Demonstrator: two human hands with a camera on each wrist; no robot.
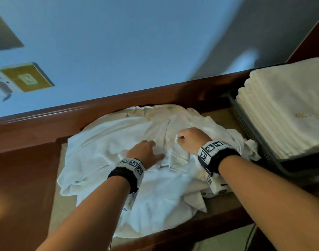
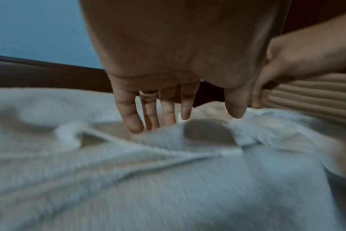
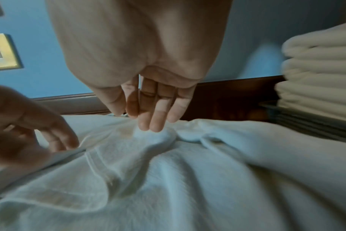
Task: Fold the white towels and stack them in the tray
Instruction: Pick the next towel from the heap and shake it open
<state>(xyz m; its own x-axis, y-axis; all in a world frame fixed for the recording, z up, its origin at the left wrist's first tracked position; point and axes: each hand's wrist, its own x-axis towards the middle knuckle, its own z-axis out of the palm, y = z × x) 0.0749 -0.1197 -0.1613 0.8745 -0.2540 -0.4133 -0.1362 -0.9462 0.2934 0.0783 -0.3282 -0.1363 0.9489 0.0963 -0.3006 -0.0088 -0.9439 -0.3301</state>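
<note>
A heap of crumpled white towels (image 1: 129,160) lies on a wooden counter (image 1: 22,187) against a blue wall (image 1: 127,42), filling the middle of the head view. The left hand (image 1: 146,153) hovers low over the centre of the heap with its fingers (image 2: 132,115) straight and slightly spread, their tips touching or almost touching a raised fold; it holds nothing. At about two o'clock from it, close beside it, the right hand (image 1: 193,140) sits on the heap; from above its knuckles look bent, with a bit of white cloth showing at the thumb, while the right wrist view shows its fingers (image 3: 154,118) fairly straight, tips pressing into a small bump of towel, so I cannot tell whether it pinches the cloth or only presses on it. At three o'clock from the heap stands a dark mesh tray (image 1: 245,124) holding a tall stack of folded towels (image 1: 291,105), the top one bearing faint gold lettering. At nine to ten o'clock, on the wall, is a brass switch plate (image 1: 28,77).
</note>
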